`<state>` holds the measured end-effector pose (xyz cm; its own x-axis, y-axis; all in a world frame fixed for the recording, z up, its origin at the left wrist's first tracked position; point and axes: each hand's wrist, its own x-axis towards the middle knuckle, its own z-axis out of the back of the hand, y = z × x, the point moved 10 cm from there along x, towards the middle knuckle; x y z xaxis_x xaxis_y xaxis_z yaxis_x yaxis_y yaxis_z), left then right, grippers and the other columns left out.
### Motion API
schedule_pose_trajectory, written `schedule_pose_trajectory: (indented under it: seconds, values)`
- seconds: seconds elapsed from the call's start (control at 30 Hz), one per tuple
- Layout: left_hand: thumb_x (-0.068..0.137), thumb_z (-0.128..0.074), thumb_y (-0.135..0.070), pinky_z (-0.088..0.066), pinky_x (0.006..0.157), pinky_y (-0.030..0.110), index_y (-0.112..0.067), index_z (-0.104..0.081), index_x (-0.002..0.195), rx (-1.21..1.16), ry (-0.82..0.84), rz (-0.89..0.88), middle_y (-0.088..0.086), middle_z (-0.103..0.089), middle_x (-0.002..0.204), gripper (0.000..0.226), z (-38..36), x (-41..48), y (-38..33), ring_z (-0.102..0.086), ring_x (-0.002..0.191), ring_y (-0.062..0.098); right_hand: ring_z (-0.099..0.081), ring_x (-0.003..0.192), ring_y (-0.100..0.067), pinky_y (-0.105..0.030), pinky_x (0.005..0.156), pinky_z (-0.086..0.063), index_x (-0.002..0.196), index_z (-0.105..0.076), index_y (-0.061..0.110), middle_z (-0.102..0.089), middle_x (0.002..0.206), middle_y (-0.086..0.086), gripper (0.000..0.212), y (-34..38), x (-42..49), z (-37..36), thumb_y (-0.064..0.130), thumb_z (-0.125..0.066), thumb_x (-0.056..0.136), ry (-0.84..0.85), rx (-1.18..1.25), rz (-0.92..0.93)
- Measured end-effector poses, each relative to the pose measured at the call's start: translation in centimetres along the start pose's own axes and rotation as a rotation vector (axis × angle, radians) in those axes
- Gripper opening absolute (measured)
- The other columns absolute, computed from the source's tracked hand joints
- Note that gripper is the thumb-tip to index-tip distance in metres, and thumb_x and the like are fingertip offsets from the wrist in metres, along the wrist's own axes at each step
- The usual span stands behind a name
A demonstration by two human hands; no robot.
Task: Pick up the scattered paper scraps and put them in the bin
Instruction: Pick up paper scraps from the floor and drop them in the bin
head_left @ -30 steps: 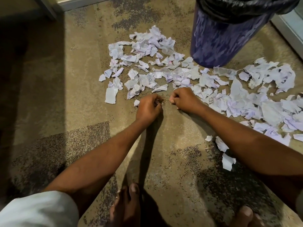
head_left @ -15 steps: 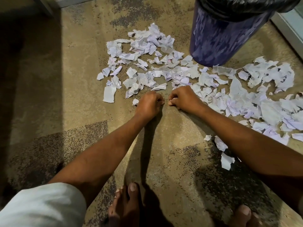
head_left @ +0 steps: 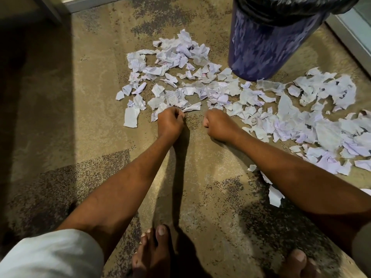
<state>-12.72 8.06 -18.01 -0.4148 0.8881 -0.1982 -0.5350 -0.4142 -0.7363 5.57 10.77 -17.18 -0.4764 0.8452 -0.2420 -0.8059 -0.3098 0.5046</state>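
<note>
Torn white and lilac paper scraps (head_left: 180,57) lie strewn over the carpet, in one patch left of the bin and a wider patch (head_left: 321,125) to its right. The bin (head_left: 261,49) is dark blue with a black liner and stands upright at the top. My left hand (head_left: 170,123) is a curled fist on the carpet at the near edge of the left patch, touching a scrap (head_left: 154,117). My right hand (head_left: 218,124) is also a curled fist, beside the right patch. No paper shows in either fist.
A few stray scraps (head_left: 274,195) lie by my right forearm. My bare feet (head_left: 154,253) stand at the bottom edge. A skirting board (head_left: 90,3) runs along the top left and a metal frame (head_left: 351,35) along the right.
My two fists, nearly touching before, have drawn apart. The left one slid left against the scraps, and the right one stayed about where it was.
</note>
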Motion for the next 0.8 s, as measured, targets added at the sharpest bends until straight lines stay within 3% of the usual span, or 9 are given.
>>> schedule_pose_trajectory:
  seconds: [0.07, 0.17, 0.37, 0.53, 0.63, 0.73, 0.8]
  values:
    - [0.100, -0.069, -0.017, -0.065, 0.085, 0.046, -0.020, -0.074, 0.099, 0.007, 0.013, -0.001, -0.001, -0.073, 0.096, 0.006, -0.2, 0.1, -0.1, -0.073, 0.090, 0.019, -0.067, 0.090, -0.021, -0.037, 0.075, -0.056, 0.090, -0.064, 0.007, -0.069, 0.094, -0.008, 0.014, -1.4, 0.2, 0.5, -0.007, -0.060, 0.092, -0.010, 0.214, -0.117]
    - [0.099, -0.072, -0.019, -0.064, 0.086, 0.046, -0.020, -0.075, 0.099, 0.041, 0.024, -0.008, -0.002, -0.074, 0.095, 0.004, -0.3, 0.2, -0.1, -0.073, 0.088, 0.018, -0.063, 0.089, -0.009, -0.028, 0.069, -0.048, 0.097, -0.068, 0.008, -0.069, 0.099, -0.001, 0.010, -2.9, 0.5, 1.0, 0.002, -0.061, 0.100, -0.012, 0.393, -0.245]
    - [0.097, -0.075, -0.018, -0.062, 0.081, 0.042, -0.013, -0.079, 0.098, 0.220, 0.032, -0.076, 0.005, -0.077, 0.093, 0.007, -0.6, 0.3, -1.9, -0.072, 0.086, 0.020, -0.060, 0.077, -0.004, -0.035, 0.077, -0.054, 0.103, -0.070, 0.006, -0.066, 0.086, 0.006, 0.008, -3.8, 0.7, 0.7, 0.011, -0.063, 0.103, 0.007, 0.456, -0.299]
    - [0.099, -0.066, -0.014, -0.063, 0.077, 0.048, -0.006, -0.077, 0.089, 0.370, 0.071, -0.118, 0.012, -0.075, 0.086, 0.017, -1.0, 0.6, -2.8, -0.071, 0.082, 0.026, -0.063, 0.066, -0.012, -0.032, 0.062, -0.054, 0.103, -0.069, 0.006, -0.069, 0.084, -0.004, 0.013, -4.2, 0.0, 0.7, 0.017, -0.063, 0.105, 0.022, 0.498, -0.328]
    - [0.101, -0.066, -0.015, -0.064, 0.081, 0.047, -0.008, -0.074, 0.093, 0.272, 0.136, -0.037, 0.011, -0.075, 0.091, 0.013, -1.1, 0.7, -1.8, -0.074, 0.085, 0.025, -0.061, 0.059, -0.016, -0.035, 0.058, -0.054, 0.096, -0.069, 0.010, -0.071, 0.082, -0.011, 0.013, -5.1, -0.7, 0.8, 0.015, -0.062, 0.106, 0.010, 0.592, -0.404]
    - [0.101, -0.067, -0.011, -0.065, 0.083, 0.047, -0.011, -0.072, 0.094, 0.015, 0.148, 0.102, 0.008, -0.075, 0.096, 0.008, -0.3, 0.4, -0.2, -0.077, 0.087, 0.024, -0.058, 0.052, -0.012, -0.029, 0.050, -0.049, 0.096, -0.071, 0.004, -0.076, 0.088, -0.018, 0.015, -5.4, -1.0, 0.8, 0.006, -0.059, 0.105, -0.022, 0.760, -0.464]
    - [0.102, -0.066, -0.012, -0.065, 0.075, 0.040, -0.009, -0.072, 0.093, -0.186, 0.094, 0.185, 0.010, -0.077, 0.093, 0.012, 0.8, 0.0, 0.5, -0.078, 0.081, 0.020, -0.060, 0.052, -0.011, -0.025, 0.047, -0.049, 0.100, -0.071, 0.000, -0.078, 0.096, -0.024, 0.010, -5.1, -0.8, 0.8, 0.001, -0.061, 0.102, -0.051, 0.829, -0.463]
